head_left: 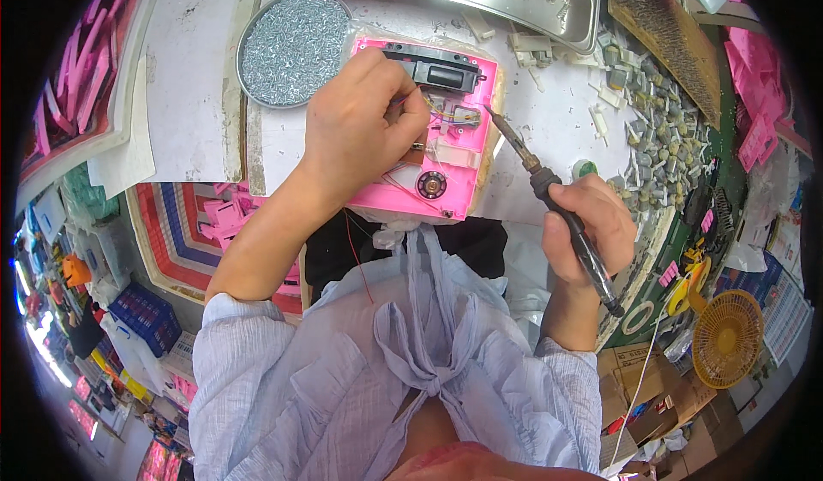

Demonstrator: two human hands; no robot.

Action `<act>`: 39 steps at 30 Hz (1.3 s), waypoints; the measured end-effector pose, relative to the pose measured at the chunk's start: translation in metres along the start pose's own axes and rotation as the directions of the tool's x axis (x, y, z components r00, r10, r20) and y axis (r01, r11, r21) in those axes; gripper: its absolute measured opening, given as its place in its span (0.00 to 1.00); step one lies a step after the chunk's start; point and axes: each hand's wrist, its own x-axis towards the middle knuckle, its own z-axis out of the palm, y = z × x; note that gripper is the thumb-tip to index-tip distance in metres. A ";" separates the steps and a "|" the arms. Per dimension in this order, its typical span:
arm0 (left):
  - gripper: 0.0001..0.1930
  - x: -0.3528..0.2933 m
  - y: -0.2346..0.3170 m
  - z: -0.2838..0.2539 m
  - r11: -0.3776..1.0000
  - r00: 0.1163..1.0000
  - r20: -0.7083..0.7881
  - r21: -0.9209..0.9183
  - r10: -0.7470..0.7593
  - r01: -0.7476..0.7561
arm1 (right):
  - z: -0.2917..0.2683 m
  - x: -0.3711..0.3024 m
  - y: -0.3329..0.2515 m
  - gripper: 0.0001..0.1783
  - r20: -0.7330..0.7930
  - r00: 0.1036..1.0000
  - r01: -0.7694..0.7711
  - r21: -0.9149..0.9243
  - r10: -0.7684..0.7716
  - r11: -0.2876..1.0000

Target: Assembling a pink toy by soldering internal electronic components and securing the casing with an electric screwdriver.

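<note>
My right hand (591,224) grips the black handle of a soldering iron (561,200). The iron's tip points up and left, over the right edge of a pink plastic housing (386,198). Across that housing my left hand (364,117) is bent with its fingers pinched together; what they hold is hidden behind them. Thin coloured wires (441,114) run beside those fingertips. Inside the housing sit a black plastic part (444,76), a small motor (465,117) and a round black speaker (430,184). A red wire (356,254) hangs below its near edge.
A round metal tray of small screws (294,48) stands left of the housing. Behind is a steel tray (531,1) with metal bits. Several small motors (656,151) are heaped on the right. A yellow basket (727,338) and pink parts (227,215) lie lower down.
</note>
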 end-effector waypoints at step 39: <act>0.09 0.022 -0.007 -0.018 0.894 0.690 0.576 -0.360 0.437 -0.266 | -0.015 -0.009 -0.004 0.14 -0.057 0.996 -0.068 -0.098 0.063 0.993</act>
